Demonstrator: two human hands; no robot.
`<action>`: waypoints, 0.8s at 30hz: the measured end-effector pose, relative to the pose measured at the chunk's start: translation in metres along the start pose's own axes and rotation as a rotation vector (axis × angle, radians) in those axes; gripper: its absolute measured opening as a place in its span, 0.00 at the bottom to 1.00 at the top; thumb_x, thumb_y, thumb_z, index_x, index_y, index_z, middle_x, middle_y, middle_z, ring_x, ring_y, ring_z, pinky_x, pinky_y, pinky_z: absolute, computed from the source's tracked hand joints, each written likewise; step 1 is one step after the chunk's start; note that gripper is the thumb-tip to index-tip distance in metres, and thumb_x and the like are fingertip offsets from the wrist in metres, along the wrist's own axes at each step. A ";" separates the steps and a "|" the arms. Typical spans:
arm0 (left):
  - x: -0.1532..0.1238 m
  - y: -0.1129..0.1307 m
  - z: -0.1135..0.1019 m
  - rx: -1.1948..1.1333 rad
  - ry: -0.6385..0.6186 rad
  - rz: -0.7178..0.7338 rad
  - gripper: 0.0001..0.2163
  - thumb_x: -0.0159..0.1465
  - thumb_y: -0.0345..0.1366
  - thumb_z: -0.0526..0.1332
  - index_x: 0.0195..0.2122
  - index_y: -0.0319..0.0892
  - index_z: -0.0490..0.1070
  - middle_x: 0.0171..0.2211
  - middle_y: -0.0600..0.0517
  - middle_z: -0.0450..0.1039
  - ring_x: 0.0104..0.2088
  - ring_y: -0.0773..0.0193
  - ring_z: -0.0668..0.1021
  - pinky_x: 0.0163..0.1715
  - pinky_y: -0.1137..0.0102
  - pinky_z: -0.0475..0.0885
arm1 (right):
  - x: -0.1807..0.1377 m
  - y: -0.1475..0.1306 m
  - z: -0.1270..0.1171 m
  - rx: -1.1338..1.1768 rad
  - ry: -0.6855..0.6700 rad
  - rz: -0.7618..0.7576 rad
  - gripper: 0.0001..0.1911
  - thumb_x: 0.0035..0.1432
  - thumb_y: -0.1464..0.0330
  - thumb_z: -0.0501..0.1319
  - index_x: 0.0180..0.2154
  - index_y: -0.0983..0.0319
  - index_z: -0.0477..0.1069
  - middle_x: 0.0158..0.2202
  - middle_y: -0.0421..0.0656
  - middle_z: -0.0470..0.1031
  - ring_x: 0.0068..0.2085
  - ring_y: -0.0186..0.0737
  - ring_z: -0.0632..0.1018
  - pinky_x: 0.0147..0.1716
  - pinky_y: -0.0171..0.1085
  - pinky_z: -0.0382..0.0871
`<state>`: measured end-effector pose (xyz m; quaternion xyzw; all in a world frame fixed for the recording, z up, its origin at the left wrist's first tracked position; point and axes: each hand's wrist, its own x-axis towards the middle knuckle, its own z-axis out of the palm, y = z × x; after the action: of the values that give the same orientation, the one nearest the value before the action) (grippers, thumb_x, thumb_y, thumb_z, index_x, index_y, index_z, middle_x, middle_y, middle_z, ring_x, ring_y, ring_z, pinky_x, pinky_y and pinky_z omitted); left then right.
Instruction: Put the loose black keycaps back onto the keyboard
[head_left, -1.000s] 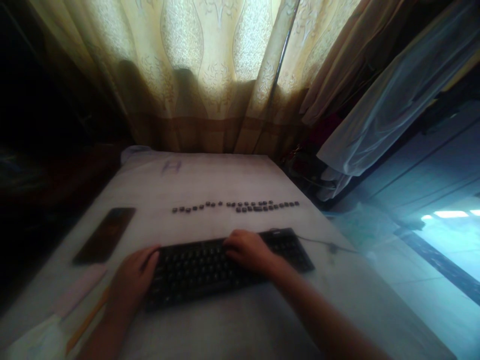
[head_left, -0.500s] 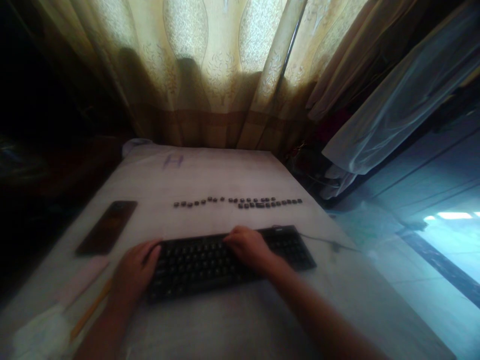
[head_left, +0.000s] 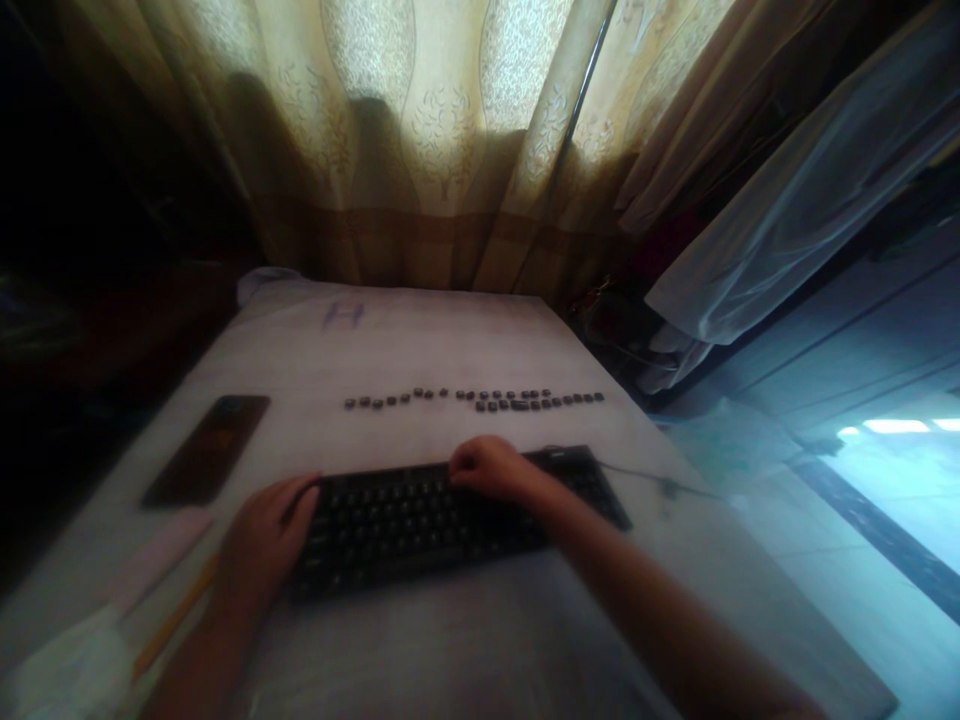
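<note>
A black keyboard (head_left: pixel 420 520) lies on a pale cloth-covered table (head_left: pixel 465 640) in front of me. My left hand (head_left: pixel 262 545) grips the keyboard's left end, fingers curled over its edge. My right hand (head_left: pixel 491 468) rests on the keyboard's far edge near the middle, fingers bunched in a pinch over the top row; what they hold is hidden. Beyond the keyboard, a row of several loose dark keycaps (head_left: pixel 480 400) lies across the table.
A dark phone (head_left: pixel 208 450) lies at the left. A pale strip and an orange pencil (head_left: pixel 176 620) sit by my left forearm. The keyboard cable (head_left: pixel 652 478) runs off right. Patterned curtains (head_left: pixel 420 130) hang behind; the table's right edge drops to a tiled floor.
My right hand has slid from the keys toward the keyboard's far edge and bunched its fingers. The left hand stays on the left end. The view has shifted slightly.
</note>
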<state>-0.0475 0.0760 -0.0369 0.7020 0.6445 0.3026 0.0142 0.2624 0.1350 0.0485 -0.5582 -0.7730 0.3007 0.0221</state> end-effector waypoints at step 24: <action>0.000 0.004 -0.004 -0.021 -0.020 -0.029 0.20 0.66 0.49 0.49 0.43 0.45 0.76 0.41 0.49 0.80 0.43 0.55 0.80 0.47 0.60 0.75 | -0.018 0.012 0.031 -0.052 0.268 -0.117 0.07 0.61 0.71 0.61 0.38 0.59 0.79 0.39 0.43 0.80 0.40 0.39 0.78 0.42 0.36 0.68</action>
<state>-0.0453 0.0736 -0.0321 0.6952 0.6514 0.3023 0.0326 0.2677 0.1083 0.0230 -0.5478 -0.8017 0.2019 0.1282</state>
